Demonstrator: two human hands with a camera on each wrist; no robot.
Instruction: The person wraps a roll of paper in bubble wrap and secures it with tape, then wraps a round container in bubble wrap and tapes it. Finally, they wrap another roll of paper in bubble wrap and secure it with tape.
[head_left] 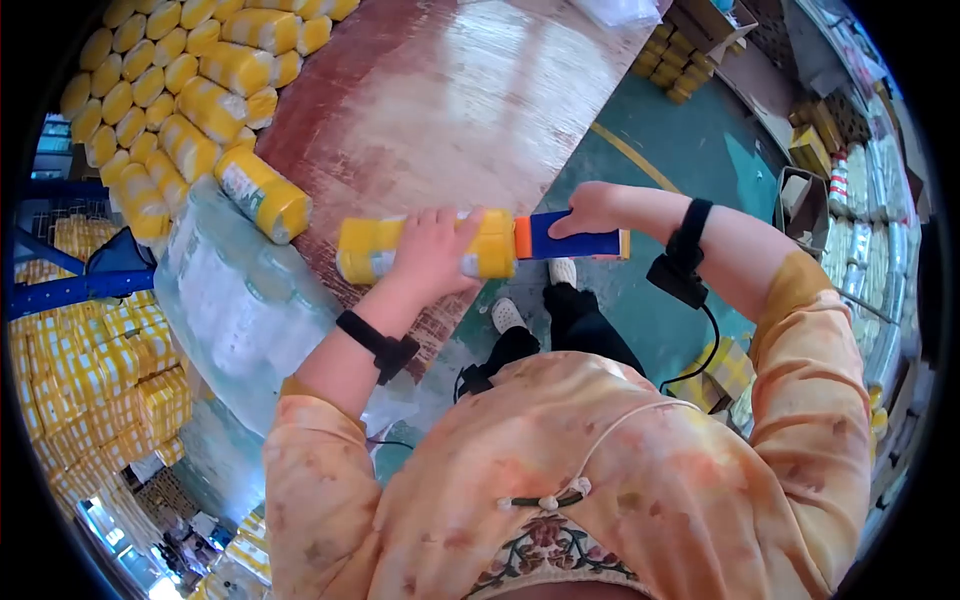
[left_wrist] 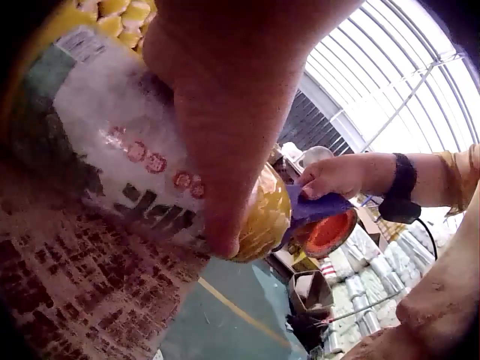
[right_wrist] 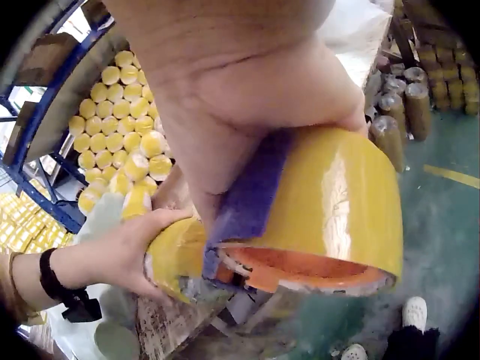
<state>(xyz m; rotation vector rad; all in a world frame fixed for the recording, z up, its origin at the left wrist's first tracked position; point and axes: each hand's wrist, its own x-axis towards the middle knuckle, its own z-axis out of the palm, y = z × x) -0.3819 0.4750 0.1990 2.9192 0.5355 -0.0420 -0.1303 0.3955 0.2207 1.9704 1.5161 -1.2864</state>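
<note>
My left hand (head_left: 432,250) grips a yellow-wrapped cylindrical package (head_left: 362,250) that lies at the table's near edge. Its white label with red and dark print (left_wrist: 135,142) shows in the left wrist view, where my thumb presses along the side. In my right hand (head_left: 592,210) is a blue tape dispenser (head_left: 572,243), held against the package's right end. A wide roll of yellow tape (right_wrist: 352,202) with an orange core sits on the dispenser in the right wrist view. My right palm hides part of the dispenser.
Another labelled package (head_left: 262,195) lies left of my left hand, beside a large pile of yellow packages (head_left: 160,90) on the worn red table (head_left: 400,120). Clear plastic (head_left: 240,290) drapes over the near left. Blue shelving (head_left: 70,290) stands further left. Green floor (head_left: 640,150) lies on the right.
</note>
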